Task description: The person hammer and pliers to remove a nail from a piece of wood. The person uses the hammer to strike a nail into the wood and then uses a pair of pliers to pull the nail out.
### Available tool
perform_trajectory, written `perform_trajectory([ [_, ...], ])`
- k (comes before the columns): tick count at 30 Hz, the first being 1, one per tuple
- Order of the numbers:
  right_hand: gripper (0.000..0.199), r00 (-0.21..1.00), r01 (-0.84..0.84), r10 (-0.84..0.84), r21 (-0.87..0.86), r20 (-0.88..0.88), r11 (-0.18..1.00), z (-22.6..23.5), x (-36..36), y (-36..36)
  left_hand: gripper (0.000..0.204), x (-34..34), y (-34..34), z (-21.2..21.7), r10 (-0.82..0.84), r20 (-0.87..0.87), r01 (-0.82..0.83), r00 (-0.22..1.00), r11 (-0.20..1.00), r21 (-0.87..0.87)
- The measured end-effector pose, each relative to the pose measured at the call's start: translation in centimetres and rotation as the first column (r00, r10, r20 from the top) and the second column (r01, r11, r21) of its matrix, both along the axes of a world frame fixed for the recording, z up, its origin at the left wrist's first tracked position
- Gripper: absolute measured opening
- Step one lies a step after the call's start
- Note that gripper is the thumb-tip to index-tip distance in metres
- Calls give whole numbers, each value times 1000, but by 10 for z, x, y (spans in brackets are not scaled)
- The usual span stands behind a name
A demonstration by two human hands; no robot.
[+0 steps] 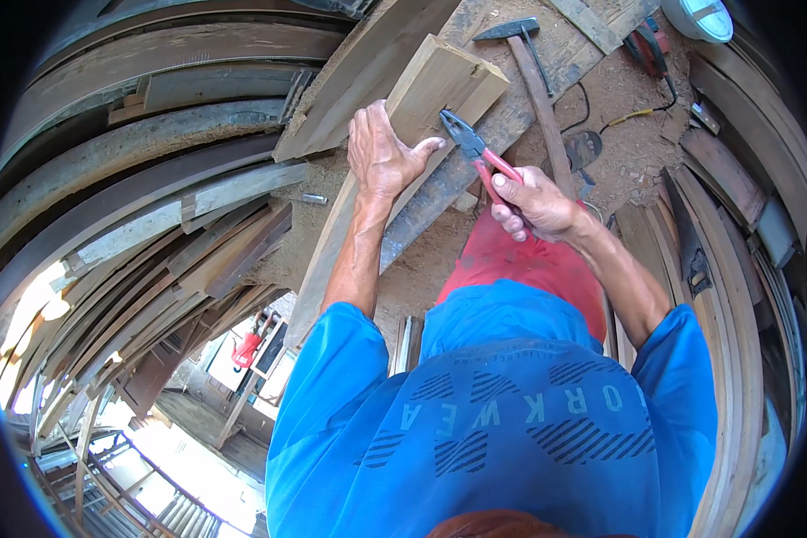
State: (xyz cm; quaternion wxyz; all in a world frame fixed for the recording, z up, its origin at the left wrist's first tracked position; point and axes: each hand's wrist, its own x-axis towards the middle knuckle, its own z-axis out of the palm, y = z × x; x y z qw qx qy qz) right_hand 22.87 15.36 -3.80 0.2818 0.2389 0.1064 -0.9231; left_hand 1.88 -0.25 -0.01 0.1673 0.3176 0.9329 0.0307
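A squared wooden beam (pixel 419 90) runs from near my left arm toward the top of the view. My left hand (pixel 381 157) lies across it, fingers bent over its left edge and thumb stretched over its upper face. In my right hand (pixel 542 208) are pliers (pixel 462 134) with red handles and dark jaws. Their jaw tips meet the beam beside a small dark spot, just beyond my left thumb. I cannot make out whether a nail sits between the jaws. Beyond the pliers lies a hammer (pixel 538 103) with a long wooden handle.
Beneath the beam runs a worn plank (pixel 502 139). A thin metal rod (pixel 536 61) lies by the hammer. At the upper right are a red power tool (pixel 652 45) with a cord and a white bucket (pixel 701 20). Stacked boards (pixel 161 130) line the left; more timber (pixel 735 359) stands right.
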Motion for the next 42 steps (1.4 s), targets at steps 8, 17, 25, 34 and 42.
perform_trajectory([
  [8, 42, 985, 163, -152, -149, 87, 975, 11, -5, -25, 97, -2, -5, -3, 2, 15, -2, 1000, 1000, 19],
  [17, 32, 974, 201, -154, -335, 164, 921, -1, 5, -31, 96, 1, -1, -3, -7, -10, 7, 1000, 1000, 15],
  [25, 48, 998, 58, -57, 45, -14, 997, 14, 12, -21, 95, 2, 0, -1, -24, -21, 24, 999, 1000, 11],
  [34, 40, 994, 106, -107, -101, -10, 989, 10, 0, -24, 93, 2, -1, 0, -15, -30, 15, 999, 1000, -3],
  [42, 41, 955, 167, -139, -89, 262, 982, 31, -16, -57, 91, 1, -1, -2, -26, -26, 27, 999, 999, 23],
])
